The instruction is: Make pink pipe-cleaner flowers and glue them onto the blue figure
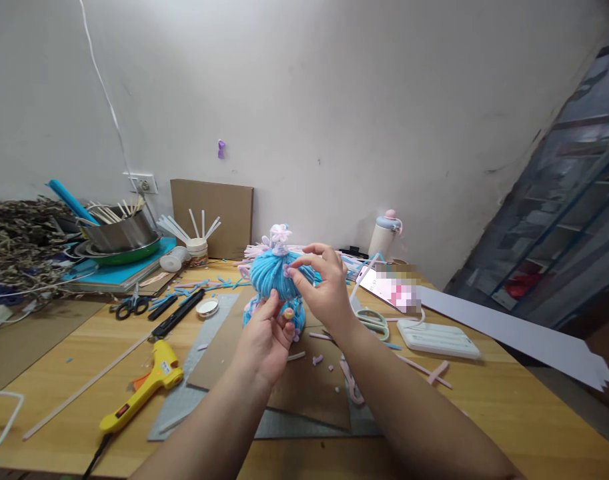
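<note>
A rounded blue craft (270, 272) made of fuzzy chenille stems stands in the middle of the head view, with a pale pink and white tuft (280, 235) on top. Beneath its dome is a narrower blue base (298, 319) with pink bits. My left hand (264, 343) grips the craft from below, thumb on its front and fingers curled under. Between thumb and index finger, my right hand (327, 287) pinches a small pinkish-purple piece (287, 270) against the dome's side; its other fingers are raised.
Cardboard (309, 400) lies under the craft on a grey mat (167, 420). To the left are a yellow glue gun (144, 393), a black cutter (179, 315) and scissors (133, 305). A phone (384, 288), green-handled scissors (373, 325), a white power bank (439, 339) and a bottle (384, 235) stand or lie right.
</note>
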The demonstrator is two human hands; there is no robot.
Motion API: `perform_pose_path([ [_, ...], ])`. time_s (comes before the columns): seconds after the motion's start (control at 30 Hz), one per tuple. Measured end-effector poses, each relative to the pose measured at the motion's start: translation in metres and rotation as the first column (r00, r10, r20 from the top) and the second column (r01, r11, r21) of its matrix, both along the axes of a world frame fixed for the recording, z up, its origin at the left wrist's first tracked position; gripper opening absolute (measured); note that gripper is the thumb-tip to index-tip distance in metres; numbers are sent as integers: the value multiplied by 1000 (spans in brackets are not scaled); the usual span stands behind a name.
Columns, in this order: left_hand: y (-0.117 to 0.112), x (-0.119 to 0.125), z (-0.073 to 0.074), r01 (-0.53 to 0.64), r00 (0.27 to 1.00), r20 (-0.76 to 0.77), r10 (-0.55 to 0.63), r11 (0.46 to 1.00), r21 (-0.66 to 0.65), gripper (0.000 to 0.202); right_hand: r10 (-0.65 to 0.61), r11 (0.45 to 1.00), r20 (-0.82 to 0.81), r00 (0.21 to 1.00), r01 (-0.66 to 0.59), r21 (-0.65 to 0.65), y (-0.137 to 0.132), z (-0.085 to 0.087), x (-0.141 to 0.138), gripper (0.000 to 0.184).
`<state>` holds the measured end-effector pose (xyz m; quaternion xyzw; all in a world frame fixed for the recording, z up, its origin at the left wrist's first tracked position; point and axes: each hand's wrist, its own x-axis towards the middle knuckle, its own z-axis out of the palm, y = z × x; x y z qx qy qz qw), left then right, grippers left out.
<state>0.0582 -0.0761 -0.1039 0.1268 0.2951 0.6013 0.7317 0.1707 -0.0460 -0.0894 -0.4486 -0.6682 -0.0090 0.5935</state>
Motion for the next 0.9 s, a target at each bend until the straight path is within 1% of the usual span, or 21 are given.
perform_pose_path([
  [0.07,0,0,0,3,1000,1,-3,1000,4,10,-19,1000,28,999,19,-1,2,-1,-1,5],
  [0.2,-1,0,1,5,1000,1,-5,1000,12,10,-30,1000,25,999,30,-7,6,-3,-1,5],
  [0.37,0,1,-1,-1,1000,12,1,999,45,9,-29,999,20,999,30,-18,7,-1,-2,5],
  [0.73,0,3,-1,11,1000,9,-11,999,51,8,-62,997,24,998,63,-40,8,0,-4,4],
  [0.8,0,3,-1,3,1000,-1,-3,999,52,7,-41,998,15,999,41,-37,7,1,-3,4],
  [0.9,1,2,-2,-2,1000,-20,2,1000,30,8,46,999,-58,997,-47,-3,3,2,3,9],
])
